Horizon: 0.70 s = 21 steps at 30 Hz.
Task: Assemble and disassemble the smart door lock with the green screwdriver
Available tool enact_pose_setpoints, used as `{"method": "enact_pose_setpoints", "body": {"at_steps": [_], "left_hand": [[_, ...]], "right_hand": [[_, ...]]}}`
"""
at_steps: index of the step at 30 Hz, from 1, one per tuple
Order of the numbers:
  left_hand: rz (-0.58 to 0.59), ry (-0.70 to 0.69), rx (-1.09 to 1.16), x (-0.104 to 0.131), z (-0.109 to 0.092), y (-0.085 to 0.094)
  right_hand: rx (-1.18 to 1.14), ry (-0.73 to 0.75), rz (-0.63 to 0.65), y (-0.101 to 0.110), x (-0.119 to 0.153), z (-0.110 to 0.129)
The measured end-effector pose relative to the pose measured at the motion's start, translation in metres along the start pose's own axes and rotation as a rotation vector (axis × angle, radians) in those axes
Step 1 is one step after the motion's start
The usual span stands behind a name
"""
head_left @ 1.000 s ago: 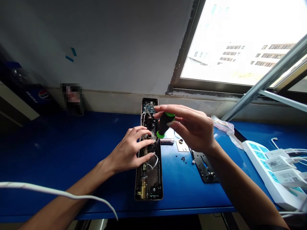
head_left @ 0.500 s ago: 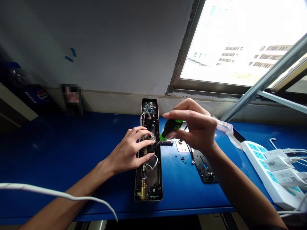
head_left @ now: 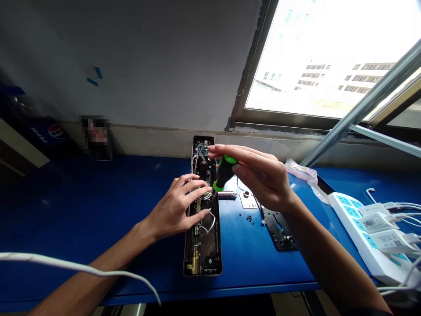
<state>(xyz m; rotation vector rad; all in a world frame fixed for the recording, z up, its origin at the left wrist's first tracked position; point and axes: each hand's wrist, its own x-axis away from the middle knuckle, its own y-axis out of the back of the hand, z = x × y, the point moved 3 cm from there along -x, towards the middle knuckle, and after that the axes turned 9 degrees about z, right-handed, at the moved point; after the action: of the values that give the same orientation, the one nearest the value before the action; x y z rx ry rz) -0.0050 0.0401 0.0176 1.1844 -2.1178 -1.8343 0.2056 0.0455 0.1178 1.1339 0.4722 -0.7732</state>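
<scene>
A long, narrow black door lock housing point(head_left: 210, 241) lies uncovered on the blue table, its wires, circuit board point(head_left: 201, 149) and brass cylinder point(head_left: 195, 263) exposed. Across its middle rests my left hand point(head_left: 180, 204), fingers spread, their tips touching the inner parts and the thumb beside a white wire point(head_left: 213, 221). My right hand point(head_left: 263, 175) holds a black and green screwdriver point(head_left: 225, 173) between thumb and straightened fingers. The screwdriver tilts, its shaft pointing down into the housing near my left fingertips. What its tip touches is too small to make out.
Right of the housing are several small black screws point(head_left: 250, 218), a metal plate point(head_left: 247, 199) and a black mounting plate point(head_left: 279, 228). A white power strip point(head_left: 358, 237) with chargers stands farther right. A white cable point(head_left: 82, 267) crosses at lower left; a Pepsi bottle point(head_left: 46, 131) stands far left.
My right hand has shifted left with the screwdriver, which stands more upright, and its fingers have straightened over the handle. My left hand has stayed nearly in place.
</scene>
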Motion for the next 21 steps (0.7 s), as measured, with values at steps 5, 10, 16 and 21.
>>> {"method": "enact_pose_setpoints", "body": {"at_steps": [5, 10, 16, 21], "left_hand": [[0.000, -0.003, -0.007, 0.0001, -0.0014, 0.0013], [0.011, 0.001, -0.015, 0.0003, -0.0006, -0.0003], [0.001, 0.002, -0.032, 0.0011, -0.0016, -0.0012], [-0.029, 0.010, -0.069, -0.0019, -0.0082, -0.0020]], "right_hand": [[0.104, 0.057, -0.164, 0.0028, 0.0015, 0.0012], [0.001, -0.027, -0.016, 0.0012, 0.0002, 0.0016], [0.137, 0.063, -0.096, 0.0058, -0.0004, 0.0067], [0.180, -0.032, 0.033, 0.0017, 0.0005, 0.0050]]}}
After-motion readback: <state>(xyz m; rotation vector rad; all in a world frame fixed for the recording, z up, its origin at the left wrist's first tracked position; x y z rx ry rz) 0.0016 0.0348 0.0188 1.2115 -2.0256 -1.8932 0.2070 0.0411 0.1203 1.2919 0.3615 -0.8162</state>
